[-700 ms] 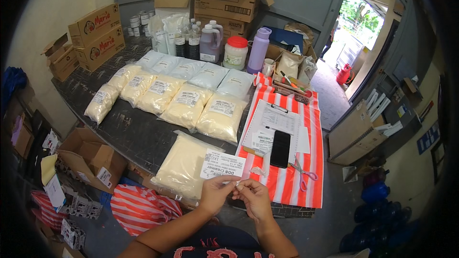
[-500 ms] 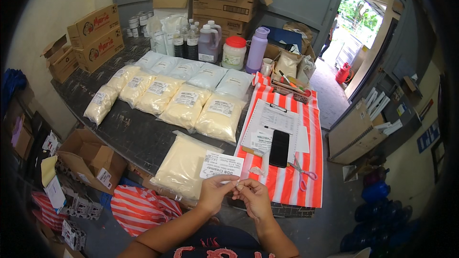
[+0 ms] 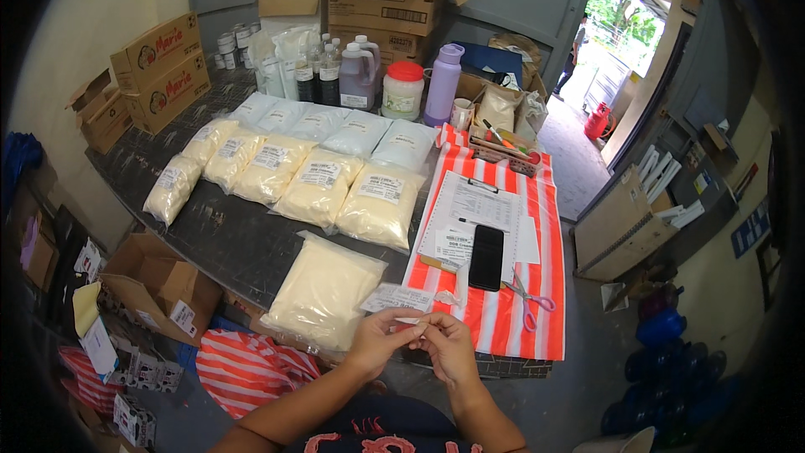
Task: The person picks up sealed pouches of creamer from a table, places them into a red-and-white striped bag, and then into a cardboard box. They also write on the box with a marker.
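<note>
In front of me, at the table's near edge, I hold a white printed label (image 3: 397, 297) tilted back. My left hand (image 3: 384, 341) pinches its near edge between thumb and fingers. Beside it, my right hand (image 3: 445, 344) is closed too, its fingertips meeting the left ones at the label's corner. A small white edge shows between the fingertips; the rest there is hidden. Just left of the label lies a clear plastic bag of cream-coloured powder (image 3: 325, 289), with no label on its visible side. Behind it stand several labelled bags of yellowish powder (image 3: 381, 205).
A red-and-white striped cloth (image 3: 541, 302) bears a clipboard (image 3: 482, 201), a black phone (image 3: 486, 257) and scissors (image 3: 527, 300). Pale bags (image 3: 352, 132), bottles (image 3: 358, 75), a red-lidded jar (image 3: 403, 91) and a purple flask (image 3: 443, 84) stand farther back. An open carton (image 3: 159, 281) sits low left.
The label has tipped back and looks flatter, its print now seen at a slant. Both hands stay together in nearly the same place, fingertips shifted slightly. The view has moved a little.
</note>
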Demonstrator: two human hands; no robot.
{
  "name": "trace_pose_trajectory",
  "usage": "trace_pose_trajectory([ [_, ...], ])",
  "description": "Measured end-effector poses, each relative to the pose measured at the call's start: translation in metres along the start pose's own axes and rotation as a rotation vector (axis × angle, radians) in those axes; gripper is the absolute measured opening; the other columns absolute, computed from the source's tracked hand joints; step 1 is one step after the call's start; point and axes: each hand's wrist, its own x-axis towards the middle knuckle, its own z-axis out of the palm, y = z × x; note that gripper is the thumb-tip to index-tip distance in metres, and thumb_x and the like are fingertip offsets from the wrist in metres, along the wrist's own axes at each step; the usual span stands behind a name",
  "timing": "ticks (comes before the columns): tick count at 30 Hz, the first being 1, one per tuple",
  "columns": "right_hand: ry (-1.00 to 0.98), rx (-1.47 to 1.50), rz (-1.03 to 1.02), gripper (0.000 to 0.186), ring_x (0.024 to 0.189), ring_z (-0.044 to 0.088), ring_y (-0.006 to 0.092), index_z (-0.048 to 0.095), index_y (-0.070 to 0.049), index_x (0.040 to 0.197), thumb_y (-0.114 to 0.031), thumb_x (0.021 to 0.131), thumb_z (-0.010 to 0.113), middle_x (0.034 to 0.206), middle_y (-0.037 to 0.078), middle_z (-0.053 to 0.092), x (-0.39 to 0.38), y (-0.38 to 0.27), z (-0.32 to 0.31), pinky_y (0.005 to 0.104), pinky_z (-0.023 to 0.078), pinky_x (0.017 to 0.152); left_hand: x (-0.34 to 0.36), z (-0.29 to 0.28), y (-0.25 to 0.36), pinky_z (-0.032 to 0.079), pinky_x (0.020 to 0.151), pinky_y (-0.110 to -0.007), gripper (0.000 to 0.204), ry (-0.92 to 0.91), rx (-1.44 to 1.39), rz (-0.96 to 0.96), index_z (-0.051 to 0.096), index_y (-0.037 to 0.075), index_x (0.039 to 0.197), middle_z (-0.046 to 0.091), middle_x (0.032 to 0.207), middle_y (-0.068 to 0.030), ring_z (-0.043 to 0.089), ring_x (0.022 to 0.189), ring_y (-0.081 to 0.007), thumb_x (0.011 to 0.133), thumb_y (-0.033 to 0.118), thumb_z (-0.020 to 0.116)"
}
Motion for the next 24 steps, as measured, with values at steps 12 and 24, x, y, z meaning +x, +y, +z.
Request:
trace_pose_trajectory([
  [12,-0.021,-0.072,-0.035,0.007,0.078,0.066,0.0144,0.066,0.002,0.101,-0.004,0.097,0.066,0.090,0.009,0.068,0.004,0.007,0.006,0.0285,0.059,0.070,0.011,-0.023,-0.018,0.047,0.094,-0.032,0.012,0.222,0.273,0.208,0.078,0.005,0.094,0.030,0.158,-0.0152,0.049,0.130,-0.0212,0.083,0.009,0.081],
  [24,0.001,-0.026,-0.051,0.004,0.079,0.067,0.0145,0.065,0.000,0.099,-0.002,0.096,0.065,0.092,0.010,0.069,0.013,0.012,0.006,0.0286,0.060,0.071,0.008,-0.022,-0.001,0.036,0.113,-0.042,0.016,0.218,0.563,0.347,0.078,0.011,0.096,0.032,0.156,-0.0179,0.035,0.143,-0.0321,0.082,0.018,0.083],
])
